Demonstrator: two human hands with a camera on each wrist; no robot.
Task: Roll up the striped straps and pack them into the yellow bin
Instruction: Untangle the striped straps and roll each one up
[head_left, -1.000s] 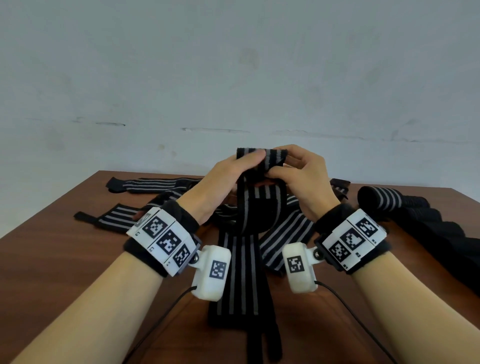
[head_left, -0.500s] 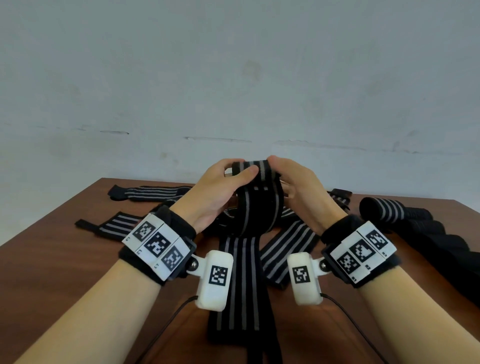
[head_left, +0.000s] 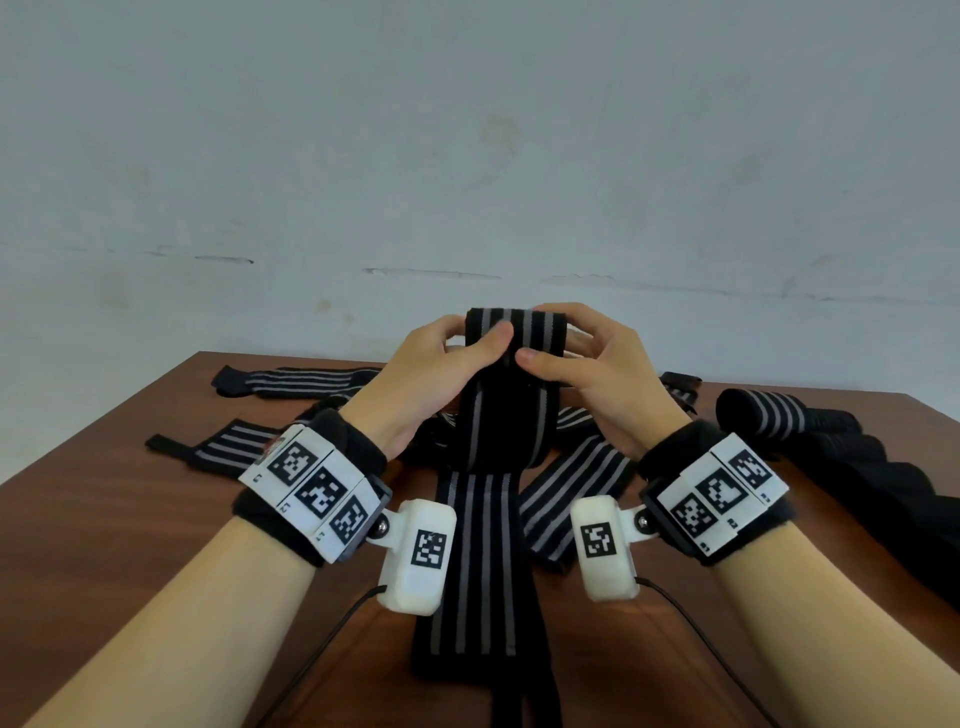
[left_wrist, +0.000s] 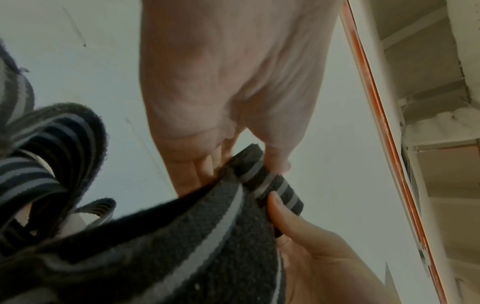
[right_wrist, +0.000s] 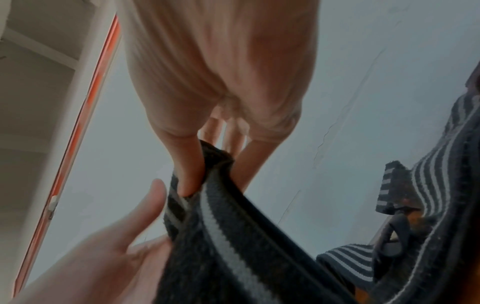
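A pale wall (head_left: 467, 156) fills the upper half of the head view, and below it a brown wooden table (head_left: 104, 519) spreads toward the camera. On the right side of the table lies a row of dark rolled straps (head_left: 883, 467), the farthest one showing grey stripes. Loose striped straps (head_left: 306, 376) lie flat on the far left and in a tangled heap under the hands. No yellow bin shows in any view.

The strap being rolled (head_left: 511, 364) is held up above the middle of the table, between both hands. Its free length hangs down, reaches the tabletop and runs toward the near edge, ending in a narrow black tail. Its upper end is folded over into the start of a roll.

The left hand (head_left: 431, 374) grips the left side of that fold, thumb laid across the front and fingers curled behind it. The right hand (head_left: 592, 371) grips the right side the same way, thumb on the front face and fingers wrapped round the back. The wrist views show each thumb pressed on the striped cloth with the fingers behind it.

Each wrist carries a black band with white marker tiles and a white camera pod.
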